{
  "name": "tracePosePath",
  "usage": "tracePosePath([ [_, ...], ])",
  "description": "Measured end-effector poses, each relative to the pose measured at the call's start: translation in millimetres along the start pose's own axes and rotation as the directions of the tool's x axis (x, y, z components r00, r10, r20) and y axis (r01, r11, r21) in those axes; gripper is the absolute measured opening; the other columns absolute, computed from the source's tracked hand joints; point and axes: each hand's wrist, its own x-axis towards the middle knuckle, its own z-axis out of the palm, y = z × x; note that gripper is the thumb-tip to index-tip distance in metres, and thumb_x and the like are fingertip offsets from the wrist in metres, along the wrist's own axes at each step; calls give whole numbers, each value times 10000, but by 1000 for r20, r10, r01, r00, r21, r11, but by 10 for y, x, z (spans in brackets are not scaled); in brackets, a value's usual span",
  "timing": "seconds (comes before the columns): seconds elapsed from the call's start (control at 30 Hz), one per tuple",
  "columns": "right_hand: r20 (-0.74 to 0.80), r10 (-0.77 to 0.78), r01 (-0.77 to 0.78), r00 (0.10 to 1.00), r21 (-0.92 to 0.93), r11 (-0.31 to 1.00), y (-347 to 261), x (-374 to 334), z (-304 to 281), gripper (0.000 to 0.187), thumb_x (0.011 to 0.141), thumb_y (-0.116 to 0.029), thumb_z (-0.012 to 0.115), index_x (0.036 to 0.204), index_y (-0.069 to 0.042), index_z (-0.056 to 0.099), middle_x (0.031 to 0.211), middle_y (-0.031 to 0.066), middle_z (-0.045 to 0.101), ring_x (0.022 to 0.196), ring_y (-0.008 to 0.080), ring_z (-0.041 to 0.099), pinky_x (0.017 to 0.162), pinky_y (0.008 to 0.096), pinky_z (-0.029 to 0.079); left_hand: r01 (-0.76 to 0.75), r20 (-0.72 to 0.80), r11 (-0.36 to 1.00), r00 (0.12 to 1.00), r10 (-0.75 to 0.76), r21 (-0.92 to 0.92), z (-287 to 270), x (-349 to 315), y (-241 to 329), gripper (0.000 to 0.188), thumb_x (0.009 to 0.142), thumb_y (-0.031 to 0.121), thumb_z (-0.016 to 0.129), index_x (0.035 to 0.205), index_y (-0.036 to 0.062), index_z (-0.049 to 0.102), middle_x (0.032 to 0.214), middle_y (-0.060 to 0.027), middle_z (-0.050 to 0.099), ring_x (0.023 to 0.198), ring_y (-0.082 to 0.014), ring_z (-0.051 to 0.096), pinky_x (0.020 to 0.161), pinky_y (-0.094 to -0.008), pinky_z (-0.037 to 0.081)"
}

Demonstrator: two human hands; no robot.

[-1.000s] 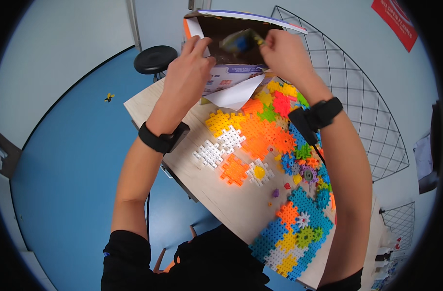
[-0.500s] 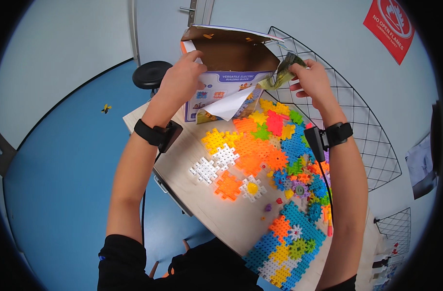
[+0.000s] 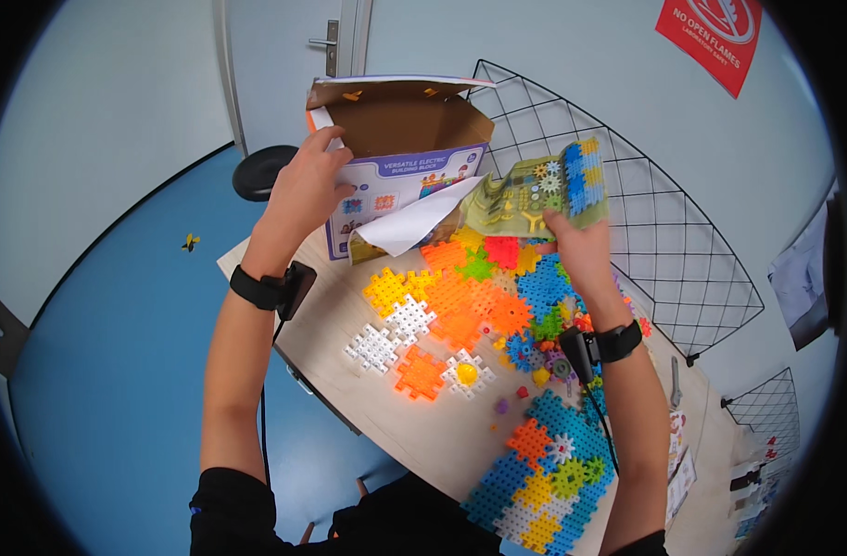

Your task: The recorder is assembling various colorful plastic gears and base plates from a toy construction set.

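A cardboard box (image 3: 372, 181) for building blocks stands open-topped at the far edge of the table, its brown inside showing. My left hand (image 3: 305, 183) grips its near left corner, fingers at the rim and thumb on the printed front. My right hand (image 3: 581, 255) pinches the lower right part of a creased, folded instruction sheet (image 3: 521, 199), green with printed gears and plates. The sheet's white underside curls in front of the box. Below my right hand lie orange, yellow, red and blue plastic building plates (image 3: 461, 301) and small gears (image 3: 525, 352).
An assembled panel of interlocking plates (image 3: 535, 473) lies at the table's near right. White plates (image 3: 372, 348) and an orange plate (image 3: 421, 372) lie left of the pile. A black wire grid (image 3: 664, 241) stands behind the table. A round black stool (image 3: 264, 172) is beyond the left edge.
My right hand has moved down toward me, spreading the sheet so its printed gear side now shows. My left hand stays at the box corner. The view has shifted slightly.
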Motion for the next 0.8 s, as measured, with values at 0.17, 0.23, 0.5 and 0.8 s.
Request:
tracePosePath([
  [0.17,16,110,-111,994,211,971,75,-151,-16,377,966,-74,690,1318,-6,570,1225,105,666,991,203,692,610,307,637,-225,-292,966,922,252,125,26,-87,145,494,731,124,848,1188,48,677,1414,-196,535,1383,-404,473,1100,-471,432],
  [0.23,33,147,-150,989,269,951,121,-171,-53,390,977,-72,687,1340,-13,558,1255,107,658,1032,212,685,638,319,647,-373,-343,928,869,357,22,82,-96,318,533,743,218,842,1207,40,649,1366,-191,554,1322,-379,520,1081,-462,442],
  [0.5,80,154,-173,985,416,893,165,-187,-7,364,1000,-147,690,1338,-56,589,1227,61,685,1010,160,696,633,272,624,-276,52,960,960,274,47,573,-33,800,656,838,225,763,1426,91,505,1239,-164,665,1116,-353,662,918,-475,535],
  [0.8,57,194,-199,979,460,866,174,-176,-174,377,1003,-228,702,1317,-62,579,1180,73,703,909,216,746,586,272,593,-181,51,976,983,176,118,720,67,785,501,898,98,627,1390,104,537,936,-148,735,799,-358,731,636,-474,577],
])
